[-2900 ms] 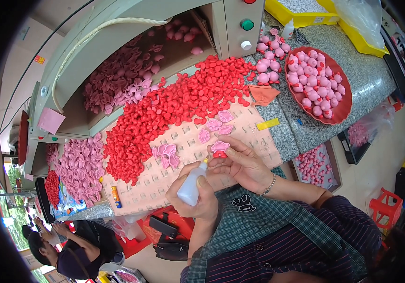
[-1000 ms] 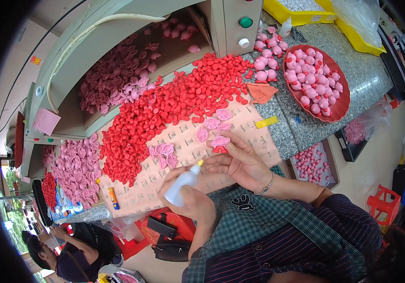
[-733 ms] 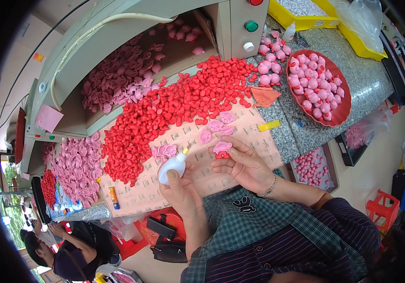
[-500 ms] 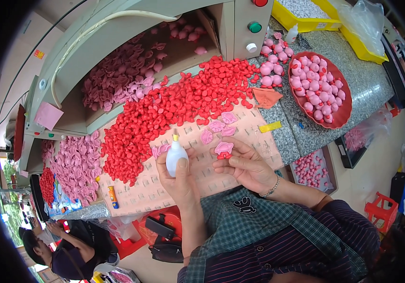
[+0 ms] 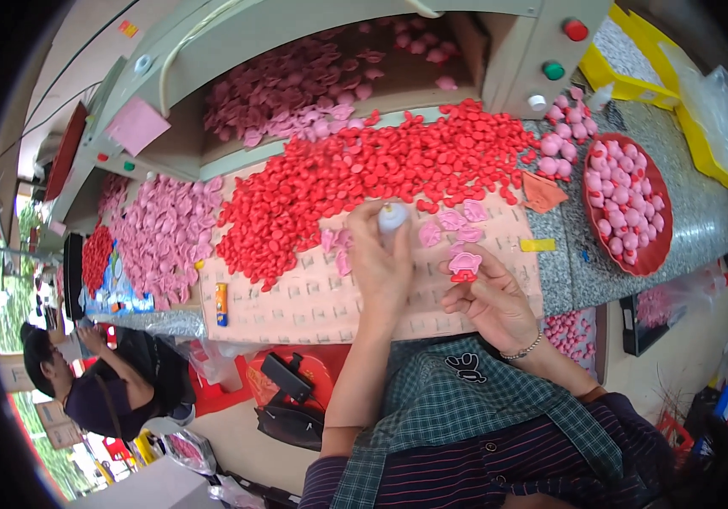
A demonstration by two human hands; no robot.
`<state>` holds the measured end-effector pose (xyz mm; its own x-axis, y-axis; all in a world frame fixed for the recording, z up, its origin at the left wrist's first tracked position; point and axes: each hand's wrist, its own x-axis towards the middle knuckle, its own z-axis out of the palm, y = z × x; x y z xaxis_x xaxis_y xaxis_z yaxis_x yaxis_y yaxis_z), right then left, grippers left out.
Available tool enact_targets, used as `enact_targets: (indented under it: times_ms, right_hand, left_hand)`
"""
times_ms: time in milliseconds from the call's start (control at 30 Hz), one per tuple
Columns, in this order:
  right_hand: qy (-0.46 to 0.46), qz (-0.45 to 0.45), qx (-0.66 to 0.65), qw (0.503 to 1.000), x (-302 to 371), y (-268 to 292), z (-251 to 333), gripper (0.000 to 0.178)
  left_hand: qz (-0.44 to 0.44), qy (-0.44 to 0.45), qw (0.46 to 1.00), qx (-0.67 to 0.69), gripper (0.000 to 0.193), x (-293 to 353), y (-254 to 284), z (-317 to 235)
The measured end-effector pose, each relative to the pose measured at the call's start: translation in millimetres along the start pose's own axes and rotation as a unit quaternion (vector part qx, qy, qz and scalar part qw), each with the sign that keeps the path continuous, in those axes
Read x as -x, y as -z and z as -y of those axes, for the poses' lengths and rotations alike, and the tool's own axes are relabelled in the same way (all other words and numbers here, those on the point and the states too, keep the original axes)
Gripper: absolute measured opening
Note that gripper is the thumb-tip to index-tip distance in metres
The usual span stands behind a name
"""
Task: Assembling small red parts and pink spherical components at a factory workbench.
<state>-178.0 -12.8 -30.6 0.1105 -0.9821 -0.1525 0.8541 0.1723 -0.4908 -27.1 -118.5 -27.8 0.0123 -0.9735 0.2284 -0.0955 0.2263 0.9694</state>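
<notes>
My left hand (image 5: 383,270) is closed round a small white squeeze bottle (image 5: 393,219), its yellowish tip pointing up toward the camera. In the fingertips of my right hand (image 5: 497,299) is a pink moulded piece (image 5: 465,260) with a ruffled edge, a small red piece (image 5: 464,276) set against its lower side. The bottle and the pink piece are apart. Several loose pink pieces (image 5: 451,220) lie just beyond my hands on the pink patterned sheet (image 5: 313,316). A heap of glossy red pieces (image 5: 381,161) spreads behind them.
A grey machine (image 5: 512,59) with an opening full of pink parts stands behind. At right, a red bowl (image 5: 667,242) holds pink balls, with yellow trays (image 5: 707,157) beyond. A glue-stick-like tube (image 5: 221,304) lies at left, near a pink heap (image 5: 169,220). Another person (image 5: 109,373) sits at far left.
The whole view has shifted, with the scene sliding right. My left hand has tipped the bottle from side-on so its tip faces the camera. My right hand keeps the pink and red piece.
</notes>
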Motion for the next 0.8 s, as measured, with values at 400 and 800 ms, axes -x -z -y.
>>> enact_targets:
  times_ms: [400,800]
  right_hand:
    - [-0.025,-0.005,-0.010,1.000,-1,0,1,0.056]
    - [-0.037,0.000,-0.018,0.999,3,0,0,0.054]
  left_hand:
    - [-0.116,-0.139,0.944,-0.277,0.037,38,61,-11]
    - [0.005,0.074,0.980,-0.185,0.028,54,91,-6]
